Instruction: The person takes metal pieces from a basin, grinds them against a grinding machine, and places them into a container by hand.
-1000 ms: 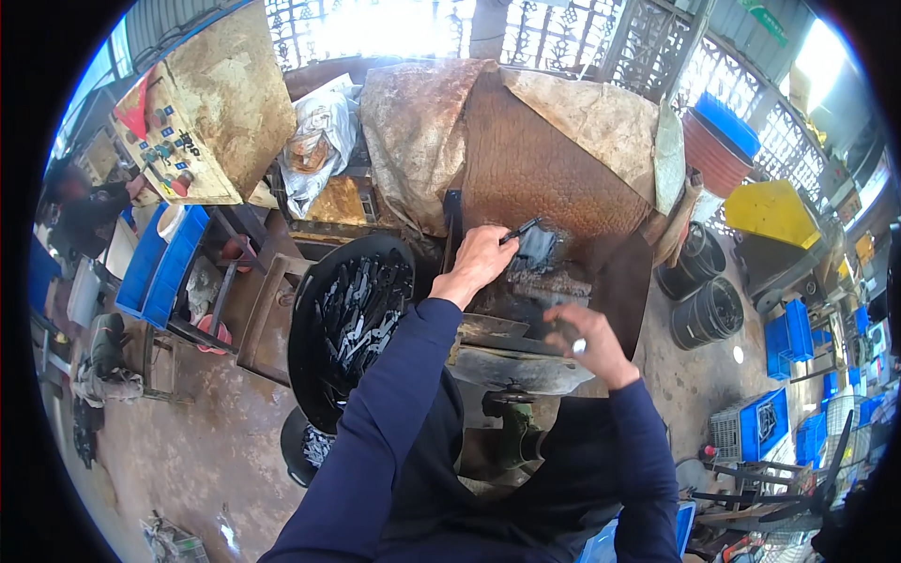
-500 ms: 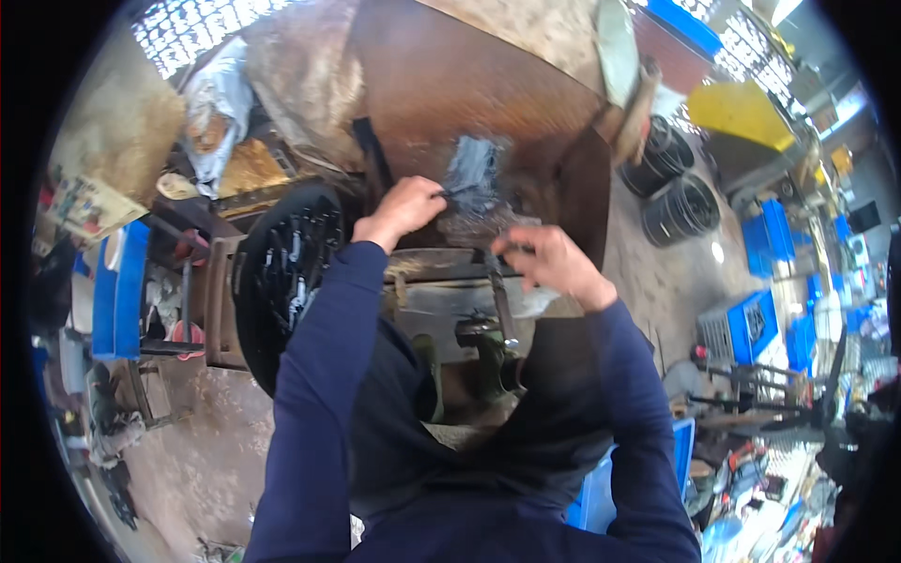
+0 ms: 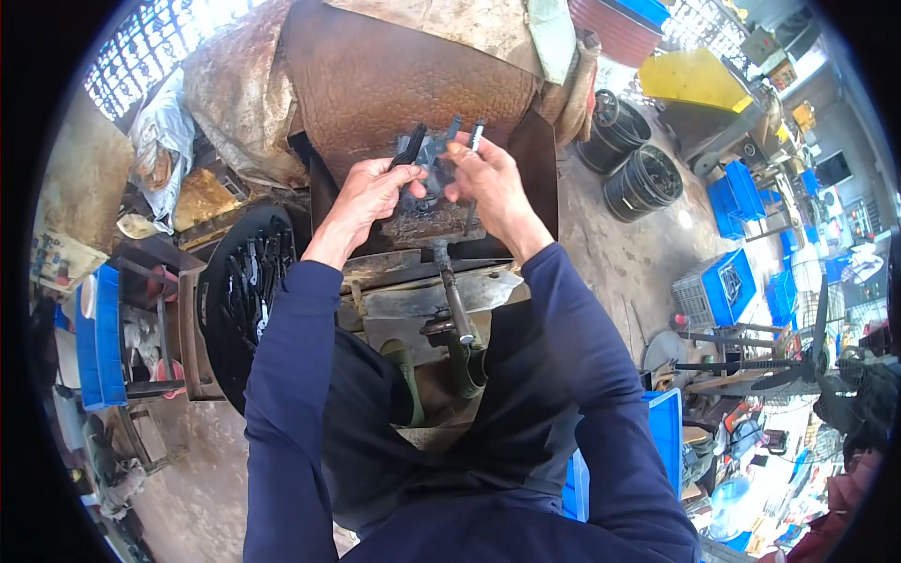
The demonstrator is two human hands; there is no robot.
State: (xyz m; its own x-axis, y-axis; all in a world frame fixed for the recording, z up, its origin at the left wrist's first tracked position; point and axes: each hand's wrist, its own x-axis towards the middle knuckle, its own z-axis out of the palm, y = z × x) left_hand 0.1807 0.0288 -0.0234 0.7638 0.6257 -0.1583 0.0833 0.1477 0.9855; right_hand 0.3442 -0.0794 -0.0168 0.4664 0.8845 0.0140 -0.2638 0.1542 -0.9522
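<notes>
My left hand (image 3: 374,195) is closed around a narrow black piece (image 3: 411,144) that points up and away from me; its exact kind I cannot make out. Close beside it my right hand (image 3: 490,186) pinches a slim piece with a pale, shiny end (image 3: 477,134). Another grey-blue strip (image 3: 454,125) sticks up by the right fingers; whether they hold it is unclear. Below both hands is a dark, grimy work block (image 3: 434,227), with grey residue behind it. From its front a metal bar (image 3: 455,302) slopes toward my legs.
Left of my knees stands a round black tub (image 3: 221,324) heaped with dark metal parts (image 3: 251,272). A brown sheet (image 3: 404,66) rises behind the block. To the right are black buckets (image 3: 642,183), blue crates (image 3: 730,287) and a fan (image 3: 798,361).
Both hands have come closer together over the block and lifted. The black piece and the pale-ended piece now stand out clearly from the fingers. The view has shifted to the right.
</notes>
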